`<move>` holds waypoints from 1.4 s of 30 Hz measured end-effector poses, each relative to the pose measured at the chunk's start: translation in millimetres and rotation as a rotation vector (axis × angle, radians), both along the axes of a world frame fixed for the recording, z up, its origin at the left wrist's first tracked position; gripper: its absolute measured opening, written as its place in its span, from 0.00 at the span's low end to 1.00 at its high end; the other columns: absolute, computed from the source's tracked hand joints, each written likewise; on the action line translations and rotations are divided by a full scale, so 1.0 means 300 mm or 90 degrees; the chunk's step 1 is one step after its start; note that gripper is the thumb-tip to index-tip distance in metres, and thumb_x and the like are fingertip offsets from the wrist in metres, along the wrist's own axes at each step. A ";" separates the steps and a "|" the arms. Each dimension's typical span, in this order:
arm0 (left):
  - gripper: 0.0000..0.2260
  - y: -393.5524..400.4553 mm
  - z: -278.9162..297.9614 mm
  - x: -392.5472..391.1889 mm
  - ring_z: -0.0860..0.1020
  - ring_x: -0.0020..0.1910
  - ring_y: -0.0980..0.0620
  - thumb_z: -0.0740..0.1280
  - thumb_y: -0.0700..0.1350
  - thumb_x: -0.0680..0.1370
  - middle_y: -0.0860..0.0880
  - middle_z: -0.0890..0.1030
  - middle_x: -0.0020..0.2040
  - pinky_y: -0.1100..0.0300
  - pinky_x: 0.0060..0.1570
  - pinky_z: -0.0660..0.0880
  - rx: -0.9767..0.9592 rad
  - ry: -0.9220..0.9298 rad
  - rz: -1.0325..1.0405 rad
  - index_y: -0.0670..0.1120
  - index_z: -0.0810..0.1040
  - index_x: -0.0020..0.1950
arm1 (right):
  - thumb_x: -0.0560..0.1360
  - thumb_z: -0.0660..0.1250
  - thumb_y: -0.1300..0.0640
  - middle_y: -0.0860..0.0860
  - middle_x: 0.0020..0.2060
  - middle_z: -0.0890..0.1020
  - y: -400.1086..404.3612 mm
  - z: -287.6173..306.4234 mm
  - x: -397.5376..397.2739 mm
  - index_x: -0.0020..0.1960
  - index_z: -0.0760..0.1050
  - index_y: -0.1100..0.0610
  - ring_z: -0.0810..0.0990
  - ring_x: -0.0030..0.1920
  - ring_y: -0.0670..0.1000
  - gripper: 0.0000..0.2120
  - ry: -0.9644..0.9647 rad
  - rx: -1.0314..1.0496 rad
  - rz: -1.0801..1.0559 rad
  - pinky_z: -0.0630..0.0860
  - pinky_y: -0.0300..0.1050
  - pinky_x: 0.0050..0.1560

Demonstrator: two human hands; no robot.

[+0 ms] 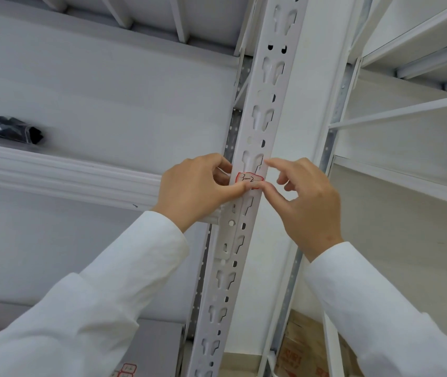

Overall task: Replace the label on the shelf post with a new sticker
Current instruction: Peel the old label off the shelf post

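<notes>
a small sticker (249,180) with a red border and "3-2" written on it by hand sits on the front face of the white slotted shelf post (255,131), just right of the middle of the frame. the left hand (198,190) comes in from the left with its thumb laid straight along the sticker's lower edge, pressing it to the metal, while its other fingers curl loosely beside the post's left side and hold nothing. the right hand (302,198) meets it from the right: its thumb tip touches the sticker's lower right corner, the index finger is stretched out toward the post just above the sticker, and the remaining fingers are bent and empty. i cannot tell from this view whether this is the old label being worked loose or the new one being smoothed down; the flat thumbs suggest pressing on more than peeling. if it is going on, the next move calls for firm rubbing across the slot underneath so the edges bond. more red-bordered labels (125,370) lie on a grey box (157,346) at the bottom of the frame, and a dark bundle (17,131) rests on the shelf (61,170) at the upper left.
</notes>
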State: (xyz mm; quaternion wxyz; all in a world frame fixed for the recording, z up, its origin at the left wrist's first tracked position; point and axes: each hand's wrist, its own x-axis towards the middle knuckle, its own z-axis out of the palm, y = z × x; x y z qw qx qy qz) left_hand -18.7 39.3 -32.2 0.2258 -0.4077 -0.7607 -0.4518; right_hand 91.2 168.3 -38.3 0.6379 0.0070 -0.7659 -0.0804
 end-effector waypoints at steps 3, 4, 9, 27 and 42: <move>0.16 0.003 -0.002 -0.002 0.82 0.48 0.59 0.69 0.65 0.67 0.58 0.85 0.43 0.57 0.48 0.76 0.007 0.000 0.001 0.55 0.78 0.47 | 0.72 0.71 0.50 0.49 0.36 0.80 0.007 -0.002 -0.012 0.47 0.82 0.52 0.76 0.35 0.52 0.07 0.005 0.044 -0.012 0.71 0.42 0.34; 0.16 0.004 -0.003 -0.003 0.82 0.48 0.59 0.69 0.65 0.67 0.59 0.85 0.43 0.57 0.48 0.76 0.009 -0.001 0.001 0.55 0.78 0.47 | 0.72 0.71 0.51 0.50 0.36 0.80 0.011 -0.004 -0.016 0.45 0.82 0.53 0.75 0.35 0.52 0.06 0.013 0.061 -0.014 0.70 0.42 0.33; 0.15 0.005 -0.004 -0.002 0.82 0.48 0.59 0.69 0.64 0.68 0.58 0.85 0.42 0.57 0.47 0.76 0.013 0.005 0.004 0.56 0.78 0.45 | 0.73 0.70 0.55 0.49 0.34 0.80 0.007 -0.011 -0.026 0.40 0.82 0.54 0.75 0.35 0.52 0.04 0.025 0.062 -0.016 0.67 0.39 0.33; 0.16 0.002 -0.002 -0.001 0.82 0.48 0.58 0.69 0.64 0.68 0.58 0.85 0.44 0.58 0.46 0.76 0.001 0.012 0.006 0.55 0.78 0.47 | 0.72 0.70 0.53 0.48 0.38 0.78 0.010 0.016 0.001 0.51 0.81 0.53 0.76 0.36 0.51 0.09 0.008 -0.029 0.048 0.74 0.42 0.36; 0.17 0.009 -0.010 -0.005 0.82 0.47 0.60 0.69 0.66 0.67 0.59 0.85 0.42 0.56 0.48 0.77 0.024 0.013 0.008 0.55 0.79 0.46 | 0.73 0.69 0.56 0.47 0.33 0.79 0.009 0.007 -0.029 0.40 0.80 0.53 0.74 0.37 0.51 0.04 -0.029 0.007 0.028 0.69 0.42 0.36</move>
